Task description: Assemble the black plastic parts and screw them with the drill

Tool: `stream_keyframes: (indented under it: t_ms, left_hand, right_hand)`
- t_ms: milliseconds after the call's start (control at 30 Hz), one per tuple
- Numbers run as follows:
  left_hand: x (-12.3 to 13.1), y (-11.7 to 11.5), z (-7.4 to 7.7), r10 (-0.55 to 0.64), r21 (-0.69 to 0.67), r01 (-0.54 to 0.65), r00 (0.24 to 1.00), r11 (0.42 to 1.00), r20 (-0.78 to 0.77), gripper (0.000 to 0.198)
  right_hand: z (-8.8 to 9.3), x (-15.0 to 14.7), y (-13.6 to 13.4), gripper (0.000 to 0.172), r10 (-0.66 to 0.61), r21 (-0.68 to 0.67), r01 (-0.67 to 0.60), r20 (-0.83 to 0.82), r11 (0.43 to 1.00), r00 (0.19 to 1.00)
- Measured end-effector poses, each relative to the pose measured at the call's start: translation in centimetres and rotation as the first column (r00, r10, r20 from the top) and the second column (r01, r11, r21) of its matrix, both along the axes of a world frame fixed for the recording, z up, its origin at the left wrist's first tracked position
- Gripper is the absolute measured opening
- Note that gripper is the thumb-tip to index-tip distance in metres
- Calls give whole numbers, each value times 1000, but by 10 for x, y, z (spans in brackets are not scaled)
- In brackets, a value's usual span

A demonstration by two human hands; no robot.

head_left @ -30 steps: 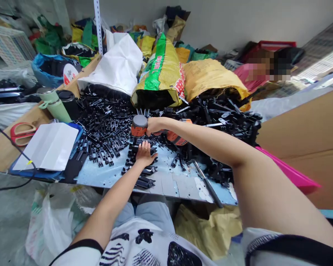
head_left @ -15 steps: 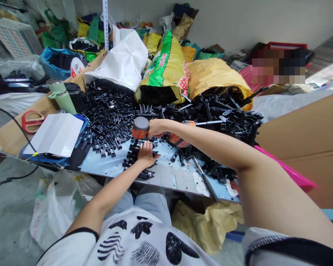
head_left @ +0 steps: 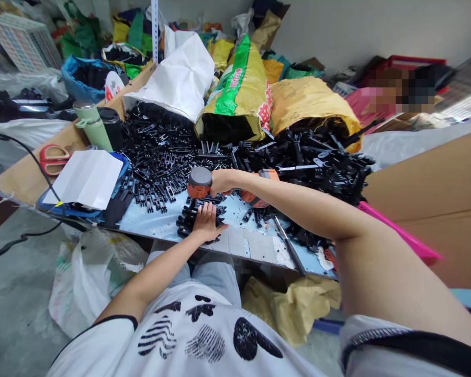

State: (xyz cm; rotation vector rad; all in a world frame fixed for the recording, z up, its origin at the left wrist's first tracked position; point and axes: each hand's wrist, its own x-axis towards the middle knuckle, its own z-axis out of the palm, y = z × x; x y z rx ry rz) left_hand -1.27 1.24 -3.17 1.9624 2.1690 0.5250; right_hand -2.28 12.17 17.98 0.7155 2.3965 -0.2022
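Note:
My right hand (head_left: 222, 181) is closed round the handle of an orange and grey cordless power drill (head_left: 200, 183). The drill's rounded end faces up towards me, and its working tip is hidden. Below it lies a row of black clip-like parts (head_left: 183, 222) side by side near the table's front edge. My left hand (head_left: 206, 220) rests on this row, fingers stretched out and palm down, just below the drill. Part of the drill's orange body shows beyond my right forearm.
Black parts (head_left: 160, 157) lie heaped behind the row, with larger black pieces (head_left: 314, 167) to the right. Sacks, including a yellow-green one (head_left: 231, 99), stand behind. A metal rod (head_left: 288, 243) is at the front edge. Scissors (head_left: 55, 159) and a green bottle (head_left: 94, 125) are left.
My view has shifted slightly, so the table sits a little differently in it. The drill stays over the row, and my left hand remains spread on the parts.

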Motion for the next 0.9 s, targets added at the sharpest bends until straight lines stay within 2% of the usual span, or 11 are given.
stream_keyframes:
  t_ms: [100, 200, 300, 433, 567, 700, 767, 900]
  left_hand:
    - [0, -2, 2, 5, 41, -6, 1000, 999, 6, 84]
    - [0, -5, 3, 12, 90, -13, 1000, 996, 6, 83]
    - [0, -7, 4, 24, 99, -25, 1000, 995, 11, 84]
    - [0, -8, 5, 29, 84, -30, 999, 996, 18, 84]
    - [-1, -8, 8, 25, 51, -27, 999, 998, 34, 81]
    - [-2, -8, 10, 22, 1, -22, 997, 1000, 70, 79]
    - [-2, -7, 9, 25, -13, -24, 996, 1000, 86, 79]
    - [-2, -6, 6, 18, -28, -15, 994, 999, 108, 79]
  right_hand:
    - [10, 7, -14, 27, 77, 56, -76, -8, 996, 997]
    - [14, 9, -27, 24, 63, 9, -63, 11, 998, 998]
    - [5, 6, -34, 24, 56, -30, -55, 45, 998, 997]
    - [-5, 3, -39, 27, 84, -11, -84, 81, 996, 993]
    - [10, 7, -52, 28, 106, 57, -108, 30, 992, 994]
    - [25, 4, -71, 28, 86, -3, -86, 29, 996, 996]
    - [23, -1, -77, 29, 77, -20, -76, 36, 997, 996]
    - [5, -5, -77, 28, 36, -61, -32, 56, 998, 998]
